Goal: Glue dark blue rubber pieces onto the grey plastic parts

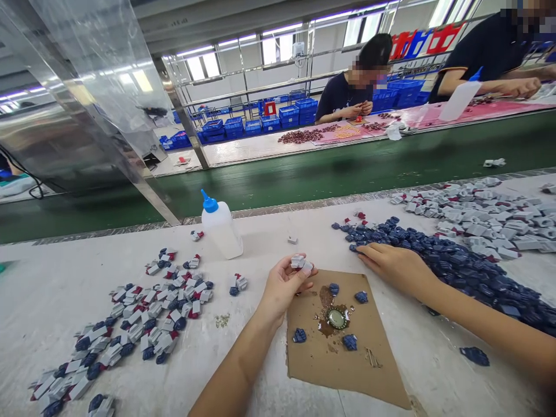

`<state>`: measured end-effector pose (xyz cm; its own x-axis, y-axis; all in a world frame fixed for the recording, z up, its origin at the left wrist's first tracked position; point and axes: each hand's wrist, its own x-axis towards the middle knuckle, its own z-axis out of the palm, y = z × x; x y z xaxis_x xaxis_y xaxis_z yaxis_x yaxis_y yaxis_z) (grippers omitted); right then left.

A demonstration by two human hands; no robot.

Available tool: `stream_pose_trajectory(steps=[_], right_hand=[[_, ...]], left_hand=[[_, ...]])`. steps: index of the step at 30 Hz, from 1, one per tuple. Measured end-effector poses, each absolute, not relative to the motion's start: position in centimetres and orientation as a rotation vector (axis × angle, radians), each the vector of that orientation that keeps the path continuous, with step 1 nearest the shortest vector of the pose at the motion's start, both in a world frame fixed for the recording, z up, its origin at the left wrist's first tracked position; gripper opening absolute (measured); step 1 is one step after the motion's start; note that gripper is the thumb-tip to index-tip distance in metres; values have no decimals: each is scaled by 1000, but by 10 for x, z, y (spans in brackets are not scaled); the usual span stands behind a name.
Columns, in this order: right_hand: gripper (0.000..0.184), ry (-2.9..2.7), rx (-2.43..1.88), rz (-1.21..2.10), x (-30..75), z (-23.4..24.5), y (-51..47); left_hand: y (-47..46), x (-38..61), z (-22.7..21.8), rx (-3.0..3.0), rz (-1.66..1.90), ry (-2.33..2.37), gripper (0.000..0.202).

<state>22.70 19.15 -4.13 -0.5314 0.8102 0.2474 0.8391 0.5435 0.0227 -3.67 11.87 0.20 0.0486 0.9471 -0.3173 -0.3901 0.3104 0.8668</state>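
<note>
My left hand [283, 285] pinches a small light-grey plastic part [299, 262] above the top left corner of a brown cardboard sheet [313, 359]. On that sheet lie a bottle cap [337, 317] amid brown wet stains and several dark blue parts, one of them a blue piece [350, 342] below the cap. To the right, my right hand [393, 263] reaches to the left end of a heap of dark blue parts [452, 266]. Its fingertips touch a blue piece at the heap's edge; whether they grip it is hard to make out.
A white squeeze bottle [222, 229] with a blue nozzle stands behind my left hand. Joined grey, blue and red pieces [160, 313] spread over the left. Grey parts [490, 217] are piled far right. Beyond the green conveyor belt [278, 179], two people work at another table.
</note>
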Motion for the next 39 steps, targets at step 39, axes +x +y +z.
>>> stream_pose_trajectory(steps=[39], right_hand=[[26,-2201,-1038,809,183,2,121]], left_hand=[[121,-38,2,730,1147,1119,34]])
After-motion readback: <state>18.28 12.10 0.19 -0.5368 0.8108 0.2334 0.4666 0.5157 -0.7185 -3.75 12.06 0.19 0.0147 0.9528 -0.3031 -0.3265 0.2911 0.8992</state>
